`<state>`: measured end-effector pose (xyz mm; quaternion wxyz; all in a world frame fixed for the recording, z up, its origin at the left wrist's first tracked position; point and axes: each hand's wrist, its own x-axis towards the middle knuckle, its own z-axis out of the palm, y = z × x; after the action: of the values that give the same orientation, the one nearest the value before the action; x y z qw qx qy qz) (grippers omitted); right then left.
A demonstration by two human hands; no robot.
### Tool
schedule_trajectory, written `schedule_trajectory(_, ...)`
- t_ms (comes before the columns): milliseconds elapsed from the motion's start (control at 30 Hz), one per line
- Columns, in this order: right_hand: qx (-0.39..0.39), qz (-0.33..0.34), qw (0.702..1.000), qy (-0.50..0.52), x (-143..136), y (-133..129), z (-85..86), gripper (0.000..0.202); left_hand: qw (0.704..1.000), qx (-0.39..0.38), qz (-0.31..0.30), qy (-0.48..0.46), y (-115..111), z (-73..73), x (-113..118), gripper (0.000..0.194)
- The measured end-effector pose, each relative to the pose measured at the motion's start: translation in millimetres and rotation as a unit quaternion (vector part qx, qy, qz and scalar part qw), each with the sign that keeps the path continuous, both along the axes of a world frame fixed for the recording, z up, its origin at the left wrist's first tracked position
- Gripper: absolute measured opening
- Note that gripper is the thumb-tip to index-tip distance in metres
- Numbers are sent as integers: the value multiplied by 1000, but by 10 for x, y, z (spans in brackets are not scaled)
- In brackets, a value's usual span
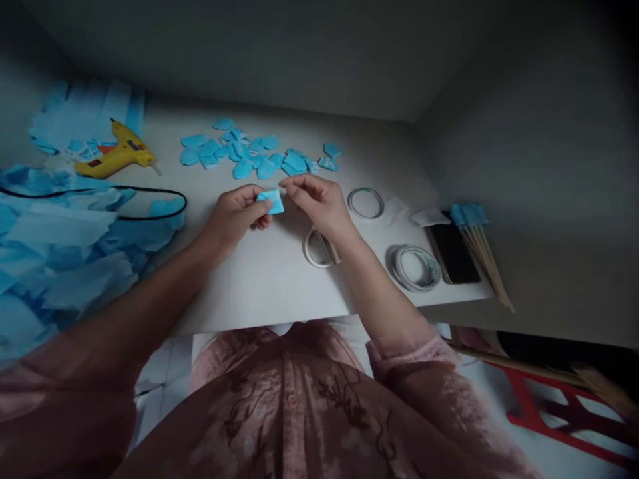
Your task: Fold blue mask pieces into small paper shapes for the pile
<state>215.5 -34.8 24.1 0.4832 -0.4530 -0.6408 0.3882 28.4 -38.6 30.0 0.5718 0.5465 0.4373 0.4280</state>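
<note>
Over the middle of the white table, my left hand (244, 209) is closed on a small folded blue piece of mask fabric (271, 201), its thumb pressed on the front. My right hand (319, 199) is in a pinch at the piece's upper right edge. A tiny whitish bit shows at those fingertips, too small to name. Just below the right hand lies a tape roll (319, 249), partly covered by the forearm. Several cut blue fabric pieces (254, 154) are scattered on the table beyond both hands.
A yellow glue gun (122, 153) lies at the back left, with its black cable (150, 218) looping over heaped blue fabric (64, 246). To the right are more tape rolls (414, 268), a phone (454, 253) and blue-tipped sticks (486, 256). A red stool (564, 412) stands below.
</note>
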Motion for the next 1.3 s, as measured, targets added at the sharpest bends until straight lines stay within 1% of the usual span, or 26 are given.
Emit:
schedule_trajectory(100, 15, -50, 999, -16, 190, 96, 45, 33, 1000, -4, 4, -7, -10, 15, 12, 7)
schedule_trajectory(200, 50, -97, 993, -50, 431, 132, 148, 37, 1000, -3, 2, -17, -8, 14, 11, 9)
schedule_trajectory(300, 58, -110, 990, -74, 632, 98, 226, 31, 1000, 0, 4, -27, 5, 0, 5, 12)
schedule_trajectory(367, 50, -107, 988, -97, 704, 54, 227, 25, 999, -2, 8, -34, 14, -6, 5, 13)
schedule_trajectory(433, 34, -107, 983, -148, 712, 1, 191, 22, 999, -6, 12, -38, 20, -8, 8, 12)
schedule_trajectory(467, 28, -111, 975, -189, 694, -27, 167, 22, 999, -9, 13, -40, 22, -9, 10, 12)
schedule_trajectory(567, 11, -122, 938, -323, 591, -109, 100, 22, 999, -18, 20, -43, 30, -8, 12, 12)
schedule_trajectory(633, -7, -118, 924, -363, 515, -149, 69, 20, 998, -18, 26, -48, 35, -6, 9, 11)
schedule_trajectory(733, -30, -124, 926, -355, 443, -169, 25, 17, 998, -15, 29, -54, 41, 6, 5, 11)
schedule_trajectory(900, -16, -173, 925, -338, 433, -134, -116, 19, 998, -21, 31, -55, 40, 19, 15, 13)
schedule_trajectory(1000, -21, -197, 932, -303, 437, -107, -240, 19, 998, -25, 29, -55, 39, 13, 23, 14)
schedule_trajectory(1133, -22, -227, 944, -237, 416, -94, -365, 13, 998, -19, 32, -55, 35, 9, 28, 14)
schedule_trajectory(1200, -28, -233, 954, -189, 396, -115, -365, 10, 998, -22, 27, -57, 27, 20, 27, 12)
schedule_trajectory(1233, -18, -235, 957, -166, 382, -136, -344, 10, 998, -28, 20, -58, 21, 27, 26, 12)
schedule_trajectory(1300, 39, -235, 962, -136, 347, -201, -260, 12, 997, -42, -3, -58, 6, 43, 24, 15)
